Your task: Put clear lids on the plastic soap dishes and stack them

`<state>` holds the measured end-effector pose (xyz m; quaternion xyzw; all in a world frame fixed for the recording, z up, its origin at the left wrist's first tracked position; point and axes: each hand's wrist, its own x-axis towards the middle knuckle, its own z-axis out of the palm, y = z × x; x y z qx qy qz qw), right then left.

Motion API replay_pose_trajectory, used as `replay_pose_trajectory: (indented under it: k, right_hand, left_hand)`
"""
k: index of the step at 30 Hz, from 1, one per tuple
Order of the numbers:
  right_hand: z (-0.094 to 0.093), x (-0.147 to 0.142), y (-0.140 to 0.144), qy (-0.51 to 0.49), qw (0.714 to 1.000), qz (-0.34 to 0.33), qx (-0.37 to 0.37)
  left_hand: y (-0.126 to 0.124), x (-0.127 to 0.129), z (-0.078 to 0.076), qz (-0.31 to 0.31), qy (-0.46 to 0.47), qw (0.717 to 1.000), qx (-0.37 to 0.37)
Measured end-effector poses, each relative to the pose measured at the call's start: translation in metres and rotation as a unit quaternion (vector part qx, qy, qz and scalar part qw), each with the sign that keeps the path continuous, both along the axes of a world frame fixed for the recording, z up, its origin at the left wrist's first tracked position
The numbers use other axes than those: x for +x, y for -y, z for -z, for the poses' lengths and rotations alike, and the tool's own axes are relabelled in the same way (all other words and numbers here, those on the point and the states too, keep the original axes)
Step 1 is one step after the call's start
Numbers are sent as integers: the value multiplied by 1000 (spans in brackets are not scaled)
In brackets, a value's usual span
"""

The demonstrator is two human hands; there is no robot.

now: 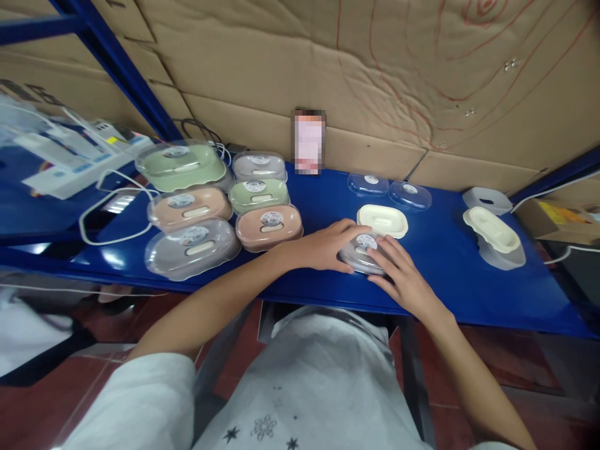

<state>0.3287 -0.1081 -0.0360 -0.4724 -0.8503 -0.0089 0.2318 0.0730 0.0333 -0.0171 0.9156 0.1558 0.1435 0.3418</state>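
Note:
A grey oval box with a clear lid (363,256) and a round label sits on the blue table near its front edge. My left hand (328,245) grips it from the left, thumb near the front and fingers along the back. From the right, my right hand (402,275) holds the same box, its fingers bent over the lid and side. Part of the box is hidden under my fingers. Just behind it lies a cream oval insert (382,221). Two loose clear lids, a left one (368,184) and a right one (410,195), lie farther back.
Several lidded boxes in green (180,165), pink (269,226) and grey (192,248) stand in two columns at left. A phone (308,142) leans against the cardboard wall. At right, a cream insert (492,229) rests on a grey base (504,256). A power strip (84,169) lies far left.

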Motion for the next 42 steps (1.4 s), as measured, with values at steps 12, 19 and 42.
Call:
replay_pose_trajectory:
  k: [12, 19, 42]
  right_hand:
    - [-3, 5, -4, -91, 990, 64, 83]
    - [-51, -54, -100, -84, 994, 0, 72]
    - [-62, -27, -174, 29, 998, 58, 7]
  left_hand:
    - [21, 3, -10, -32, 174, 952, 249]
    - [44, 11, 0, -86, 400, 744, 528]
    - [32, 5, -16, -68, 118, 919, 369]
